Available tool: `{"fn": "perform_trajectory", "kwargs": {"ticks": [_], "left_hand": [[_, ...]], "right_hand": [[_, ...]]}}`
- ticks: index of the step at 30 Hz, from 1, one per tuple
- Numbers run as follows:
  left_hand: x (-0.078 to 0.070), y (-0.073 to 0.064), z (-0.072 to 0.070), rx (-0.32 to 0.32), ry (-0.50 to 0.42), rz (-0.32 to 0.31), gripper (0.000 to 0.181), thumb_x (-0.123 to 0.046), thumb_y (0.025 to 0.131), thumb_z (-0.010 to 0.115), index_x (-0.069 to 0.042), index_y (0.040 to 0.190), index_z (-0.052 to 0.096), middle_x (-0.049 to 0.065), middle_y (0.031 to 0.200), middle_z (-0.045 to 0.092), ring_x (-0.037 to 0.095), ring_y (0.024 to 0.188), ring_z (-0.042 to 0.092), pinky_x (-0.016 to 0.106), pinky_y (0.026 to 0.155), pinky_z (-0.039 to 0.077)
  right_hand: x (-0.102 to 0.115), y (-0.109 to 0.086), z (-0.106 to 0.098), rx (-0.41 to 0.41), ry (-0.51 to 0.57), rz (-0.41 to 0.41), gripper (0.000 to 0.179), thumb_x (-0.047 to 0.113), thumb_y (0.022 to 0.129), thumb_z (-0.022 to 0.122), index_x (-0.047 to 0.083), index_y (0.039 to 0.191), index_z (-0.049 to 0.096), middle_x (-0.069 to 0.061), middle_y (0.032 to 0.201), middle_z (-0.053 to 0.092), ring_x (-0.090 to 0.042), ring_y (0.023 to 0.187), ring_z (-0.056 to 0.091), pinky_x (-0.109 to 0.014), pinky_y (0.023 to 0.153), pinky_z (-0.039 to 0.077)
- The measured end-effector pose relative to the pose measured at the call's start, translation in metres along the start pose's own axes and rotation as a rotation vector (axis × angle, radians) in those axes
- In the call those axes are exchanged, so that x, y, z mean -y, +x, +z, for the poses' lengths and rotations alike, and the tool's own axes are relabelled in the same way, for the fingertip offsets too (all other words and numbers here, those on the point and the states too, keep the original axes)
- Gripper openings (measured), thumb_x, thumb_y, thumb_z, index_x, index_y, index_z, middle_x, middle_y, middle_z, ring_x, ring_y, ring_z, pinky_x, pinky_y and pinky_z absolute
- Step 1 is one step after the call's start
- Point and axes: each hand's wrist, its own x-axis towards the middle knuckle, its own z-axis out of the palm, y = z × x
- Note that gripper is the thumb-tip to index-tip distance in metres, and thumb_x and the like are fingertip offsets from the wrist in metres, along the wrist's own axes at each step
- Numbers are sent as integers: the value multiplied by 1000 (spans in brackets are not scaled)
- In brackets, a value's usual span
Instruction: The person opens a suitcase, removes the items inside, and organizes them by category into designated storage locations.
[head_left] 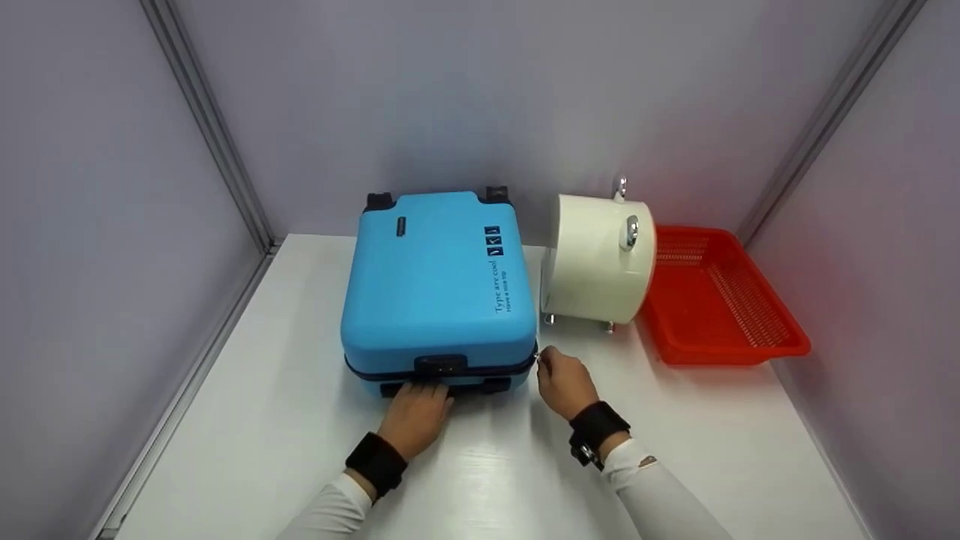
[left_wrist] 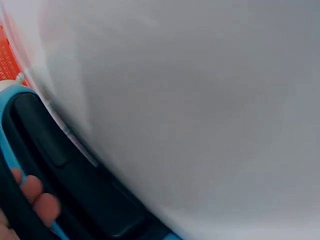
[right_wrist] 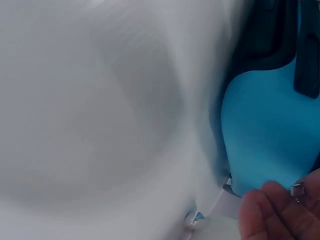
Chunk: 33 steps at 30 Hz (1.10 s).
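At the blue suitcase's (head_left: 435, 285) near edge, the left hand (head_left: 416, 416) curls round the black handle (head_left: 478, 389), its palm out of sight. At the suitcase's near right corner, the right hand (head_left: 568, 385) pinches a metal zip pull (right_wrist: 297, 189), small and partly covered. The suitcase lies on the white table (head_left: 262, 360); right of it, a cream pot (head_left: 592, 262) partly hides a red basket (head_left: 731, 355).
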Motion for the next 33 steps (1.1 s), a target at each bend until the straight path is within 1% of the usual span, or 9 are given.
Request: {"fn": "perform_trajectory", "kwargs": {"ticks": [3, 6, 8, 10, 15, 22, 24, 29, 33], "left_hand": [[3, 0, 1, -7, -10, 19, 20, -26, 104, 75, -11, 94, 67, 4, 75, 65, 22, 69, 65, 38, 63, 49], [4, -1, 2, -9, -22, 4, 19, -26, 103, 76, -10, 94, 68, 5, 74, 66, 23, 68, 65, 39, 63, 49], [4, 0, 3, -5, -24, -12, 19, -26, 104, 75, -10, 93, 69, 5, 73, 66, 23, 67, 65, 40, 63, 50], [4, 1, 2, 4, -27, -27, 20, -26, 104, 75, -10, 93, 70, 5, 72, 66, 23, 66, 65, 40, 62, 50], [2, 3, -3, 41, -47, -37, 20, -26, 104, 74, -11, 92, 70, 4, 69, 65, 22, 65, 65, 41, 63, 52], [2, 5, -8, 90, -92, -53, 20, -27, 106, 72, -11, 94, 71, 4, 72, 68, 23, 68, 68, 43, 66, 55], [1, 5, -7, 94, -101, -62, 20, -27, 106, 72, -11, 95, 71, 4, 72, 68, 23, 70, 69, 44, 68, 56], [2, 5, -5, 84, -87, -62, 18, -27, 105, 74, -11, 97, 71, 4, 74, 69, 23, 71, 69, 44, 69, 56], [2, 4, -3, 56, -51, -40, 17, -27, 103, 76, -11, 100, 72, 5, 78, 71, 24, 72, 70, 44, 68, 56]], "right_hand": [[1, -2, -3, 64, -12, -6, 9, -1, 106, 59, -2, 102, 67, -13, 81, 72, -21, 67, 63, -41, 63, 53], [3, -4, -5, 105, -17, -29, 15, -5, 104, 57, -6, 110, 70, -22, 95, 78, -32, 82, 75, -49, 74, 61], [5, -6, -7, 123, -34, -39, 19, -6, 103, 55, -6, 111, 72, -25, 103, 79, -37, 92, 78, -52, 82, 62], [8, -7, -11, 144, -52, -44, 21, -7, 102, 54, -6, 108, 73, -25, 106, 79, -39, 97, 78, -54, 85, 62], [19, -20, -14, 167, -154, -106, 18, -6, 103, 56, -6, 105, 74, -22, 98, 78, -37, 91, 77, -52, 81, 63], [41, -39, 1, 105, -349, -326, 8, -7, 99, 64, -4, 101, 71, -15, 83, 71, -30, 76, 71, -42, 67, 60], [48, -40, 8, 85, -394, -368, 8, -6, 99, 66, -4, 103, 71, -14, 83, 70, -29, 76, 70, -40, 67, 60], [68, -36, 27, 98, -435, -398, 20, -1, 100, 68, -8, 118, 73, -16, 93, 74, -28, 83, 73, -38, 72, 62], [80, -33, 39, 106, -443, -411, 23, 0, 100, 69, -8, 121, 74, -16, 97, 77, -28, 85, 75, -36, 74, 62]]}}
